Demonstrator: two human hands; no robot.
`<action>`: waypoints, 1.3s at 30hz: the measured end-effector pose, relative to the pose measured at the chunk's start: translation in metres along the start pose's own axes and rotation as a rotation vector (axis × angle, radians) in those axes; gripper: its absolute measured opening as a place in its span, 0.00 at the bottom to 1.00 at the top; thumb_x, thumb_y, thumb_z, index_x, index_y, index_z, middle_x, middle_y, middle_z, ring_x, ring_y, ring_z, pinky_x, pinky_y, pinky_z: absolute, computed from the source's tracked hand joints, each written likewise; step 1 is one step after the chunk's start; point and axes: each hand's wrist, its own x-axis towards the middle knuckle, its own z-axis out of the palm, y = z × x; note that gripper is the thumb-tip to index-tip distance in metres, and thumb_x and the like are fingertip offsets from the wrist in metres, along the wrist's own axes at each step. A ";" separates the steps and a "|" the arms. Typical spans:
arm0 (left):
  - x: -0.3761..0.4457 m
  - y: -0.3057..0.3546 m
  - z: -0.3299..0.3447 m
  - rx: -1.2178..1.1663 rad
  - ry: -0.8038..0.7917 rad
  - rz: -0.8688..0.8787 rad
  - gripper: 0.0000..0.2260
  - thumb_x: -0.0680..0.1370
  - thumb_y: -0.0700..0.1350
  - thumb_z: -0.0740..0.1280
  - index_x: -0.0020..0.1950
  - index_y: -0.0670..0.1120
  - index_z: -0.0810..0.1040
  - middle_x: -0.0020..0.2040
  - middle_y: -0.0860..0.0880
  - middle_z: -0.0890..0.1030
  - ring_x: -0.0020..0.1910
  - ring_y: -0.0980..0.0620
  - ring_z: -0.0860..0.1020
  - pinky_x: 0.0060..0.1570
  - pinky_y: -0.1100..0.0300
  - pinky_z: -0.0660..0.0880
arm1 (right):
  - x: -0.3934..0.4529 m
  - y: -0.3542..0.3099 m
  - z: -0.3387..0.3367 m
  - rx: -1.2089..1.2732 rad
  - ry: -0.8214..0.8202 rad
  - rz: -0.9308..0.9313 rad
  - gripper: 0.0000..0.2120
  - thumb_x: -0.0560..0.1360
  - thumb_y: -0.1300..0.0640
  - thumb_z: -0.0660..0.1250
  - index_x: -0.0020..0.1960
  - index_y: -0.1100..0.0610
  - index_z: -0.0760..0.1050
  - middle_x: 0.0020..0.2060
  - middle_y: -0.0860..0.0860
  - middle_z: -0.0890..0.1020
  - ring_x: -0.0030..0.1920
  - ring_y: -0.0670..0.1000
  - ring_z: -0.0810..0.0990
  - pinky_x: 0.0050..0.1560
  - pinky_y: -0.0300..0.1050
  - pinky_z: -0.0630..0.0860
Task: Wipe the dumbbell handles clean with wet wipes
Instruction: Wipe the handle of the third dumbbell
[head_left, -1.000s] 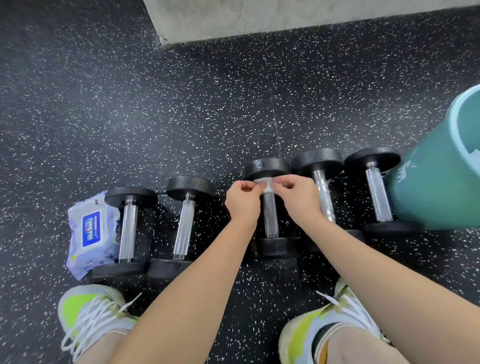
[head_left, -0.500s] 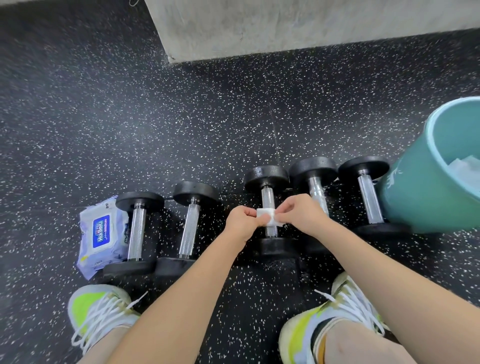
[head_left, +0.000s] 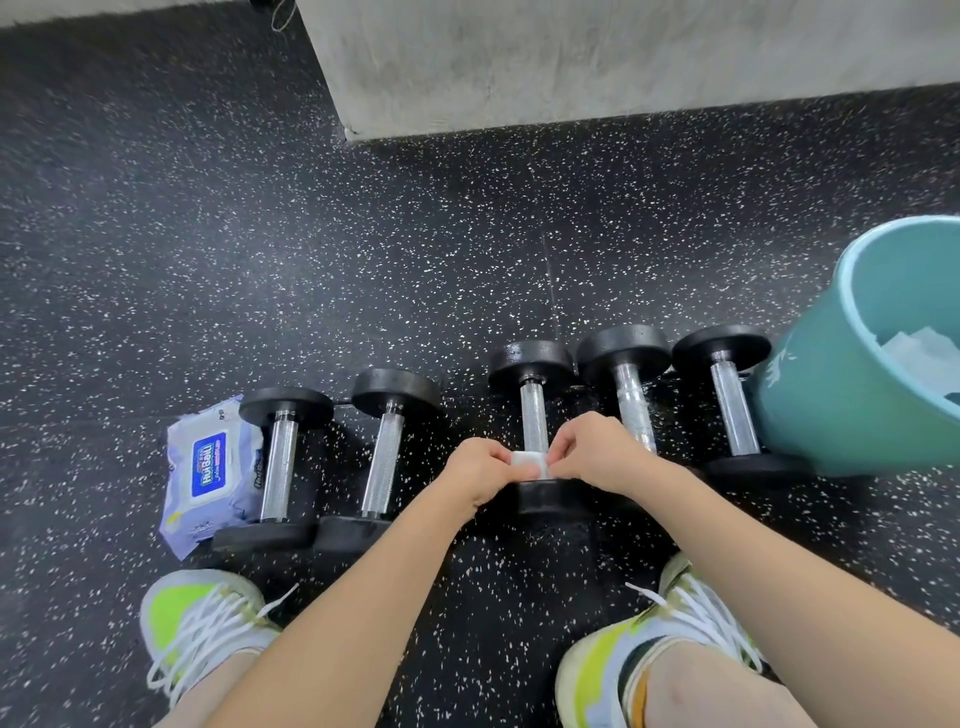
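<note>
Fingers of both hands curl around a folded white wet wipe (head_left: 530, 464), which we see wrapped about the near end of the middle dumbbell handle (head_left: 534, 415), just below centre frame. Our left hand (head_left: 480, 475) pinches the wipe from the left of the bar and our right hand (head_left: 602, 457) from the right, so the wipe sits clamped between opposed fingertips with the bar passing through the gap; neither hand is nearer, both meeting at the same point. We note the relation that governs the coming stroke: the handle's long axis runs up and down the frame, from the near weight head (head_left: 550, 496), which touches the lower edge of our grip, to the far head (head_left: 531, 364) above. The bare, knurled length of bar therefore lies wholly upward in the frame from our fingers, and we judge that any further stroke has to travel that way, along the axis and not across it. Two more dumbbells lie parallel just to the right, and two to the left, well apart from our hands, beside the wipes pack (head_left: 210, 475) at lower left. A teal bucket (head_left: 810, 415) at the right edge holds crumpled white sheets, which we take for spent wipes. Whether the wipe fully encircles the bar underneath we cannot tell.
</note>
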 end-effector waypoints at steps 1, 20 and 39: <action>-0.001 0.000 -0.002 0.019 0.003 0.005 0.12 0.71 0.50 0.80 0.41 0.46 0.79 0.37 0.51 0.74 0.33 0.52 0.67 0.32 0.61 0.67 | 0.000 -0.002 0.002 0.002 0.003 -0.004 0.04 0.71 0.61 0.72 0.43 0.54 0.85 0.35 0.41 0.81 0.37 0.39 0.77 0.32 0.31 0.68; 0.004 -0.036 -0.034 -0.227 0.048 0.033 0.09 0.75 0.43 0.76 0.38 0.44 0.78 0.34 0.52 0.79 0.32 0.55 0.74 0.32 0.64 0.71 | 0.011 -0.023 0.048 0.289 0.109 0.028 0.03 0.70 0.57 0.74 0.40 0.49 0.83 0.38 0.44 0.84 0.43 0.45 0.81 0.39 0.37 0.72; 0.047 0.004 -0.020 -0.808 0.296 -0.081 0.07 0.74 0.44 0.77 0.45 0.45 0.81 0.33 0.52 0.78 0.32 0.56 0.72 0.33 0.63 0.69 | 0.067 -0.029 0.045 0.850 0.361 0.111 0.05 0.71 0.58 0.77 0.46 0.52 0.83 0.44 0.49 0.87 0.47 0.50 0.85 0.45 0.44 0.81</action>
